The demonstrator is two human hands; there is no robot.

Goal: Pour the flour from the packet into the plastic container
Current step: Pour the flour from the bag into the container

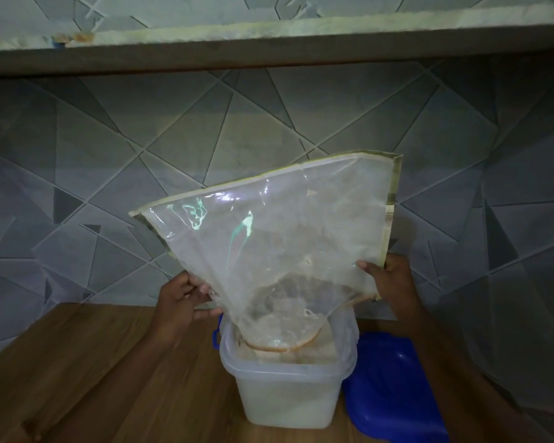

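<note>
At the far left we see the wood-grain desk running up to a wall of grey tiles cut with slanting lines, and a long shelf spans the top of the view.

Moving in, we come to the left hand. Its fingers are curled and, with the thumb, pinch the lower left edge of the packet. The packet is a clear plastic bag with a pale sealed border, held upside down and tilted, so its closed end points up and to the right. Its film looks dusty and nearly empty, and light glints on the upper left part.

The packet's open mouth hangs down into the top of the plastic container, which stands upright on the desk below the middle of the bag. We make out flour heaped near the container's rim around the mouth, and the cloudy walls show white below. A small blue clip sticks out at the container's left rim.

Further right, the right hand grips the packet's right edge, thumb laid on the front film and fingers hidden behind it.

Just beside the container on its right, a blue lid lies on the desk, partly under the right forearm.
</note>
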